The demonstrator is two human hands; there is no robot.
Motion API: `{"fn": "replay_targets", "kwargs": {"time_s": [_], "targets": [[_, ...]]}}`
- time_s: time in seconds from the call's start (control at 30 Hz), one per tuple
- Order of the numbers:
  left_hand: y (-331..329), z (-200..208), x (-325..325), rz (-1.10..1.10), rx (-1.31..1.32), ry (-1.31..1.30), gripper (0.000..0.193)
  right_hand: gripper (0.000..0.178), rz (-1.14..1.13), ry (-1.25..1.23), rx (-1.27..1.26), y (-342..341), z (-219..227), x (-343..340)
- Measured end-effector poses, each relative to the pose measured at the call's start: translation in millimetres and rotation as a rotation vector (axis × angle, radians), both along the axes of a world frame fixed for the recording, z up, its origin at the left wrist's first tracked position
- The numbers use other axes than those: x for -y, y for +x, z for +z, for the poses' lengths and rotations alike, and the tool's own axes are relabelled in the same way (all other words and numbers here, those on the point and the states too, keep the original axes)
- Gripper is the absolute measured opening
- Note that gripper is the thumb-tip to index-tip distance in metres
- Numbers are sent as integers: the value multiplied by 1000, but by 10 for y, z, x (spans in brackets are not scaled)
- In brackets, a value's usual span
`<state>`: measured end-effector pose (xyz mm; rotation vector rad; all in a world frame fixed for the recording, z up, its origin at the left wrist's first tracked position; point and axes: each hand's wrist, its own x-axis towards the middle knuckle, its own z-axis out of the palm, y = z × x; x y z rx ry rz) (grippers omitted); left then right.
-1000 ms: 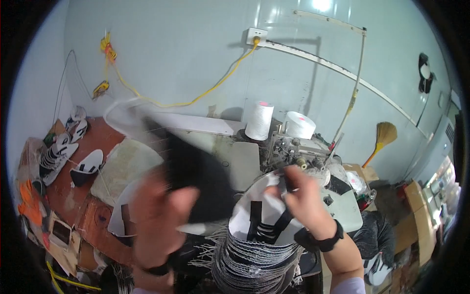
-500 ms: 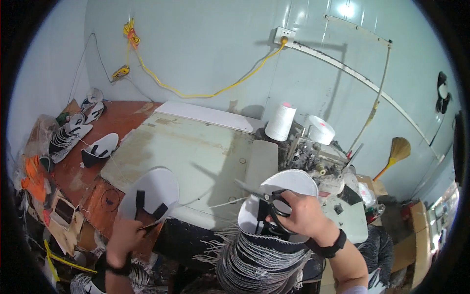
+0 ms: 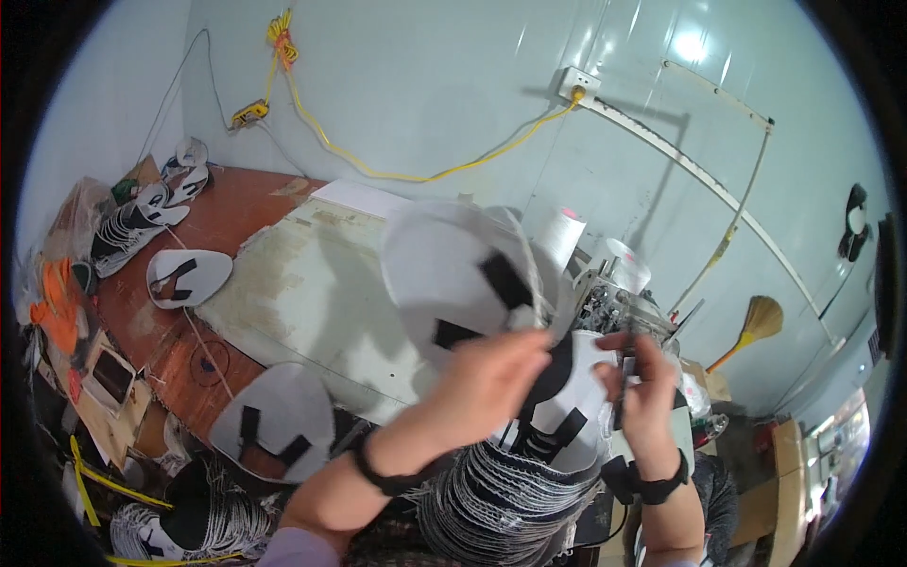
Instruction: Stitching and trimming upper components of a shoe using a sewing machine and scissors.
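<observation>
Sewing machine [image 3: 602, 300] — thread cones [image 3: 564, 238] behind, fabric stack [image 3: 510, 515] in front, broom [image 3: 760, 321] right

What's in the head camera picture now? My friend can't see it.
A person's left hand holds a blurred white shoe upper with black strips near a thread-fringed stack of uppers; the right hand holds scissors. A sewing machine with white thread cones stands behind.

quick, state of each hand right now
Left hand: closed, holding a white piece with black strips.
Right hand: closed on dark scissors, blurred.

We hold a tilted, blurred white panel [image 3: 425, 269] with two black strips [image 3: 506, 280], and dark scissors [image 3: 620, 411] near a fringed stack [image 3: 510, 503].
</observation>
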<state>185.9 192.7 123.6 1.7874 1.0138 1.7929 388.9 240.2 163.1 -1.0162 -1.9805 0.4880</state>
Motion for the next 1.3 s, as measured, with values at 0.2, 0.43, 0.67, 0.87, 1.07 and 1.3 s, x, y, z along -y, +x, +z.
{"fn": "replay_targets", "kwargs": {"time_s": [0.2, 0.43, 0.67, 0.87, 1.07, 1.3], "targets": [[493, -527, 347, -526, -842, -279, 51, 32, 46, 104, 711, -156, -323, -232], [-1248, -835, 1638, 449, -994, -799, 34, 49, 294, 256, 578, -46, -527, -292], [-1024, -117, 1640, 20, -146, -177, 28, 45, 145, 250, 580, -283, -558, -246], [40, -100, 11, -219, -405, 80, 20, 25, 14, 79, -148, 54, -60, 71], [275, -669, 403, -329, -696, -46, 40, 34, 148, 116, 780, -196, -434, -163], [-1562, -677, 1818, 712, -838, -696, 13, 55, 320, 333, 576, -130, -615, -219]]}}
